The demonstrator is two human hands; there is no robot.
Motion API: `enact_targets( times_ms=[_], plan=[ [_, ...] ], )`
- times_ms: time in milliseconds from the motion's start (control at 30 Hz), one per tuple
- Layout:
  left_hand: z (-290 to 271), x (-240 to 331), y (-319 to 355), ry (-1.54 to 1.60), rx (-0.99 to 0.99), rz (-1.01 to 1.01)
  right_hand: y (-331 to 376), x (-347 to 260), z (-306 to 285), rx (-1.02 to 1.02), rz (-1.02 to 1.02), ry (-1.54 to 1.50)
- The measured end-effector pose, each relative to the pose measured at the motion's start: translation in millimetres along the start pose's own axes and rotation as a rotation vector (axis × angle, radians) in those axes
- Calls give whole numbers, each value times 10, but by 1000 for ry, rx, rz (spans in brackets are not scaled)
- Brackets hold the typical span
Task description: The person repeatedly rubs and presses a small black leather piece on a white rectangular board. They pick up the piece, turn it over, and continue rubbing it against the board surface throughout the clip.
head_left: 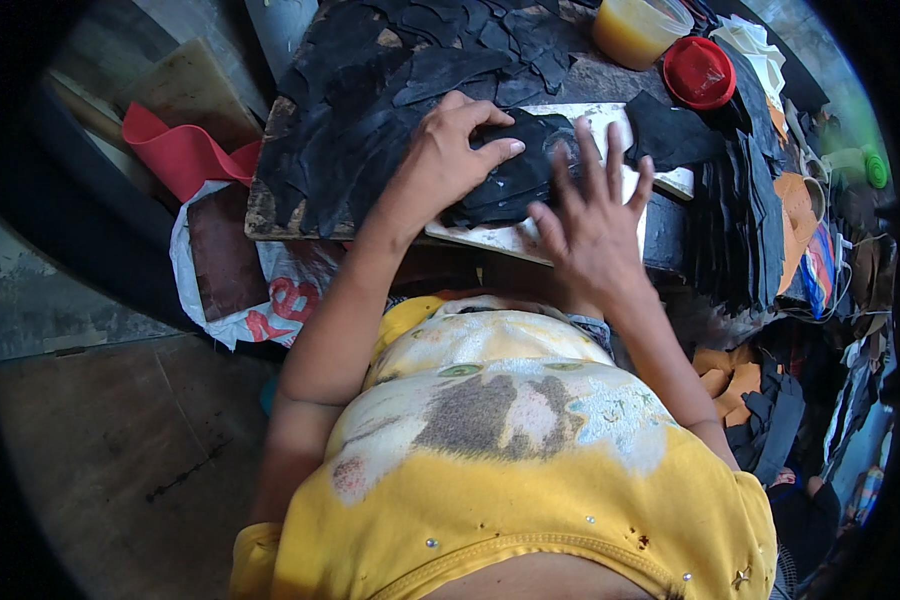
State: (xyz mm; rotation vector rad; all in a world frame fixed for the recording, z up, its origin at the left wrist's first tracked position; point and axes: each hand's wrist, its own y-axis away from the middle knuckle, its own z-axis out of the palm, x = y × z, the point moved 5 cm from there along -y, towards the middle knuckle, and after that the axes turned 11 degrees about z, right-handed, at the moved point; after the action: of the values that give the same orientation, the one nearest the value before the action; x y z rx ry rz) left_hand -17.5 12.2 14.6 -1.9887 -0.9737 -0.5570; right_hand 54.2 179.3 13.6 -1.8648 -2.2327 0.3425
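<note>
My left hand point(450, 150) presses down on a black leather piece point(515, 175) that lies on a pale board point(500, 238) at the table's near edge. The fingertips rest flat on the piece. My right hand point(590, 215) lies beside it with fingers spread, the fingertips touching the same black piece and the board. Neither hand grips anything. A heap of black leather cut pieces point(370, 100) covers the table to the left and behind the board.
A tub of yellow glue point(635, 28) and a red lid point(698, 72) stand at the back right. Stacked black and tan leather parts point(760, 200) hang off the right side. A red sheet point(180, 150) and a white plastic bag point(255, 300) lie at the left.
</note>
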Motion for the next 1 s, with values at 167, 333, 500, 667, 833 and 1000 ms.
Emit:
enact_targets(
  times_ms=[167,333,500,667,833,1000],
  plan=[
    [-84,-144,-13,155,-148,-26,212,-220,-49,-21,-132,-205],
    [-107,-133,-20,136,-200,22,-111,174,125,35,94,-44],
    [-119,-161,-13,302,-205,-77,-65,63,105,-10,-46,-30],
    [-117,-221,-27,362,-228,-74,96,-242,0,-62,-144,-154],
    [-122,-218,-66,341,-222,-40,69,-367,-148,-211,-208,-371],
    [-122,-214,2,409,-235,-247,-342,112,-223,-171,65,-901]
  ],
)
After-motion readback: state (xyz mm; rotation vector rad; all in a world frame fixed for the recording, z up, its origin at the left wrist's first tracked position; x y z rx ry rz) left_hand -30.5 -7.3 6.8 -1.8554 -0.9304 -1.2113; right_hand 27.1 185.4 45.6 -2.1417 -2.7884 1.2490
